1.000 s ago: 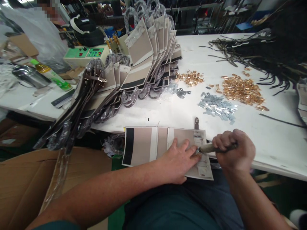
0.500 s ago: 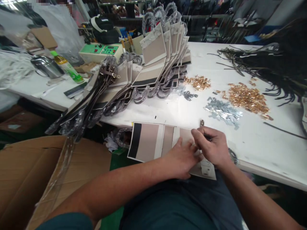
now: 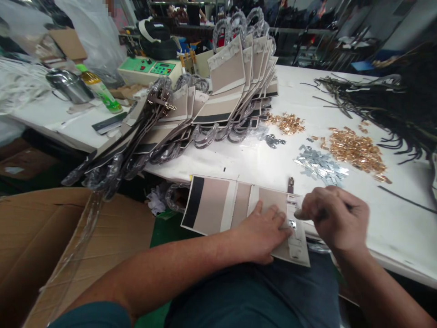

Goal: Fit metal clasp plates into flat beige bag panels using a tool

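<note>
A beige bag panel (image 3: 215, 196) with a dark end strip and pale bands lies across the table's front edge. My left hand (image 3: 262, 231) rests flat on it, fingers spread, just left of a pale strip with small metal fittings (image 3: 292, 224). A short dark tab with a metal clasp (image 3: 290, 183) sticks out past the panel's far edge. To the right of these fittings, my right hand (image 3: 336, 218) is raised with its fingers curled closed. Something blunt shows at its left side, but I cannot make out what it holds.
Stacked bag pieces with plastic-wrapped handles (image 3: 225, 93) stand at the back left. Gold-coloured metal pieces (image 3: 357, 152) and silver plates (image 3: 321, 166) lie in heaps on the white table (image 3: 246, 159). Dark straps (image 3: 368, 100) lie at right; a cardboard box (image 3: 112, 246) stands at left.
My right hand has moved right and slightly down, off the panel's fittings, which now show. My left hand remains on the panel. The view has shifted slightly.
</note>
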`<state>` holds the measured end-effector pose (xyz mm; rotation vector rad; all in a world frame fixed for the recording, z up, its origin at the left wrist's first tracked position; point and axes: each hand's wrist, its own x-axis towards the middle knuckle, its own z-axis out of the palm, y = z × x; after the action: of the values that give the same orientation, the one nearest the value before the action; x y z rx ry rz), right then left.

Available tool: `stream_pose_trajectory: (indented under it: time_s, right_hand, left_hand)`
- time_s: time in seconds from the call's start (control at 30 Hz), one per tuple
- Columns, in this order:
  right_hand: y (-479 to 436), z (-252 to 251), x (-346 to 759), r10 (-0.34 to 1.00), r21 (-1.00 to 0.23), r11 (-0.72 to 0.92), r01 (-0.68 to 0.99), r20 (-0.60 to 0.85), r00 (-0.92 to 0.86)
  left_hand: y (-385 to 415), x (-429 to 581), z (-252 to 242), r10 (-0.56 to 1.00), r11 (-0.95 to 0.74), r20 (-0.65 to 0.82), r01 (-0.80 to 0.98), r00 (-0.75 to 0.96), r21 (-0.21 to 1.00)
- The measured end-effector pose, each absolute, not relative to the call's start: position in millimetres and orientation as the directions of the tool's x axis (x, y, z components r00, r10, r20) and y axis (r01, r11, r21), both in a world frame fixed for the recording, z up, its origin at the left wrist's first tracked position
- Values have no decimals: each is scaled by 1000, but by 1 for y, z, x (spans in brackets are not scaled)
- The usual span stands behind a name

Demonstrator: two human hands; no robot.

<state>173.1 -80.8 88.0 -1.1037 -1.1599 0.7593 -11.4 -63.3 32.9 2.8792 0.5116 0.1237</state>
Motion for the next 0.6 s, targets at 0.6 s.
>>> stream_pose_trajectory:
  time_s: [0.6]
  right_hand:
    - [-167,105,196,750,-933,359,-1,288,596]
  left_hand:
    - [-72,-23,55,410,-834,71,342,910,433]
